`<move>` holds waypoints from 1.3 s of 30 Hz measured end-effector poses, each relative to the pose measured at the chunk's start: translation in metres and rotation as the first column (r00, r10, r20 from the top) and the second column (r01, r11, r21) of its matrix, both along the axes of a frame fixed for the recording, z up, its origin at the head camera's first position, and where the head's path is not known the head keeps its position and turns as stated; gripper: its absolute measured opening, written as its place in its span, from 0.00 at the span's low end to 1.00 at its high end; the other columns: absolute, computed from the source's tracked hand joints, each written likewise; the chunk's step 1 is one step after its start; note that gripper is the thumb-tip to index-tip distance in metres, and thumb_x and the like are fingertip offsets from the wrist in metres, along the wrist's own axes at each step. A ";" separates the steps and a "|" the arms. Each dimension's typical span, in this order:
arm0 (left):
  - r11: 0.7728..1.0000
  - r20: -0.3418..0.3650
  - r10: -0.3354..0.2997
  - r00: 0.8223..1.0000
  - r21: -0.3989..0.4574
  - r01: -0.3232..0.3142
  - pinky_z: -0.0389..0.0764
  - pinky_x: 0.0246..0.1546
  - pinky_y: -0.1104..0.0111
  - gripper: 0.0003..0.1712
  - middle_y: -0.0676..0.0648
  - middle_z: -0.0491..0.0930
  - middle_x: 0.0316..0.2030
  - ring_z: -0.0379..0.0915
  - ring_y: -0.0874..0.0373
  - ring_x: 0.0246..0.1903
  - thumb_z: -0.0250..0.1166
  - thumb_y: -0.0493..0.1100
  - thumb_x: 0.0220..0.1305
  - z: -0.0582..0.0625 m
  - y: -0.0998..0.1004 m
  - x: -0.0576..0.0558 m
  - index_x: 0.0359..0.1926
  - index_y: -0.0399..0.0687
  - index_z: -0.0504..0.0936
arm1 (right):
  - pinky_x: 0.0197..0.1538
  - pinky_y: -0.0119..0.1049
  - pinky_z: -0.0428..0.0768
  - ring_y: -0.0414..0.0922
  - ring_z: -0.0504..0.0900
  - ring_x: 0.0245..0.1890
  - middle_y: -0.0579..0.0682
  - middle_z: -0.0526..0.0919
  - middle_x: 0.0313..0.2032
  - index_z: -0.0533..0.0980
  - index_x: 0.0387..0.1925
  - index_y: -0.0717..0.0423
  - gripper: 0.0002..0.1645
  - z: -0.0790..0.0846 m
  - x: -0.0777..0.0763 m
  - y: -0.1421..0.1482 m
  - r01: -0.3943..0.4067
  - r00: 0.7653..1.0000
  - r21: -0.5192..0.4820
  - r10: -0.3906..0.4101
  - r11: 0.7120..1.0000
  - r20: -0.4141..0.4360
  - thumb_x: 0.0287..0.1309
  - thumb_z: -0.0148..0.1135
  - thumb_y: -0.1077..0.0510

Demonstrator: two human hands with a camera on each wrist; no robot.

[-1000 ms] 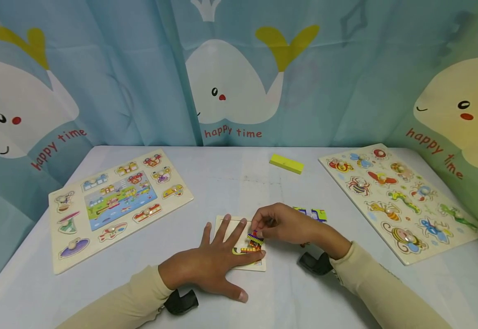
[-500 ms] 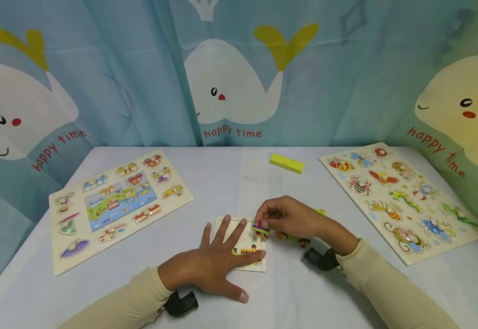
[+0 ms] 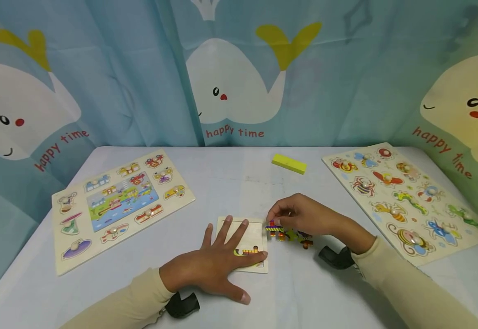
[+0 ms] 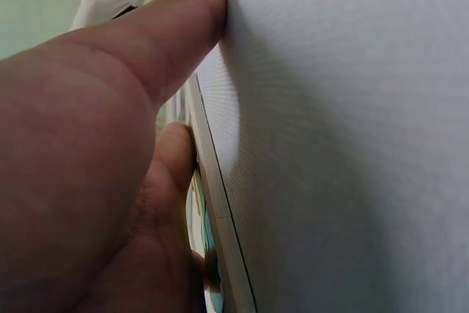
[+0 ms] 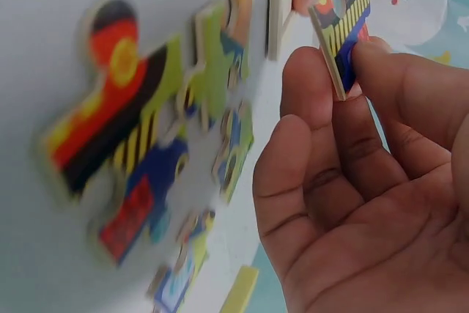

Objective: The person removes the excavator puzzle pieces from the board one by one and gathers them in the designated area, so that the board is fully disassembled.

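My left hand (image 3: 212, 272) lies with spread fingers across a small wooden puzzle board (image 3: 253, 226), touching its surface. One piece with yellow and dark stripes sits in the board's lower part, partly covered by fingers. Just right of the board, my right hand (image 3: 305, 214) pinches a jigsaw piece (image 5: 344, 38) between thumb and fingers; it is blue, red and black-and-yellow striped. Below that hand several loose jigsaw pieces (image 5: 121, 137) lie on the table, partly hidden in the head view. In the left wrist view, the thumb (image 4: 168, 34) stretches past the board's edge (image 4: 220, 218).
A large vehicle peg puzzle (image 3: 66, 246) lies at the left. An insect peg puzzle (image 3: 387, 183) is at the right. Towards the back rests a yellow block (image 3: 289, 163). A whale-print curtain (image 3: 140, 91) hangs behind the white table (image 3: 222, 178).
My right hand has moved right with the jigsaw piece, from over the board to beside its right edge. The left hand stays spread on the board.
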State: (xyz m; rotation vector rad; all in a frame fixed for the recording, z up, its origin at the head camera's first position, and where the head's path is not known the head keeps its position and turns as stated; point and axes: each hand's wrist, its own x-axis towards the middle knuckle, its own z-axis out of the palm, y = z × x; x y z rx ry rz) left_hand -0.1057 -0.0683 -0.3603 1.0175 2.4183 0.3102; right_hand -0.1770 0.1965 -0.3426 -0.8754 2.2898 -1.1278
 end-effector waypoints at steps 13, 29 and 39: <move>1.000 -0.008 0.019 1.000 0.004 -0.018 0.28 0.61 0.34 0.47 0.47 0.26 0.76 0.12 0.42 0.71 0.64 0.73 0.53 0.000 0.002 0.002 0.72 0.83 0.55 | 0.33 0.32 0.74 0.42 0.75 0.31 0.45 0.82 0.32 0.82 0.38 0.57 0.07 0.006 0.000 0.028 0.069 0.998 0.083 -0.069 0.994 0.000 0.63 0.58 0.67; 0.999 -0.004 0.032 0.999 0.014 -0.032 0.27 0.61 0.35 0.47 0.47 0.27 0.76 0.12 0.42 0.71 0.66 0.72 0.52 -0.003 0.001 0.000 0.72 0.84 0.56 | 0.35 0.31 0.75 0.40 0.75 0.34 0.45 0.83 0.36 0.81 0.40 0.59 0.08 0.008 0.009 0.065 0.131 0.991 0.118 -0.127 0.984 -0.035 0.62 0.60 0.68; 0.999 0.010 0.035 0.999 0.021 -0.035 0.27 0.61 0.35 0.47 0.48 0.25 0.76 0.11 0.42 0.71 0.66 0.71 0.52 -0.004 0.001 0.001 0.72 0.84 0.56 | 0.35 0.32 0.75 0.39 0.75 0.33 0.47 0.83 0.38 0.81 0.41 0.59 0.07 0.013 0.013 0.086 0.135 0.991 0.119 -0.136 0.984 0.003 0.62 0.60 0.67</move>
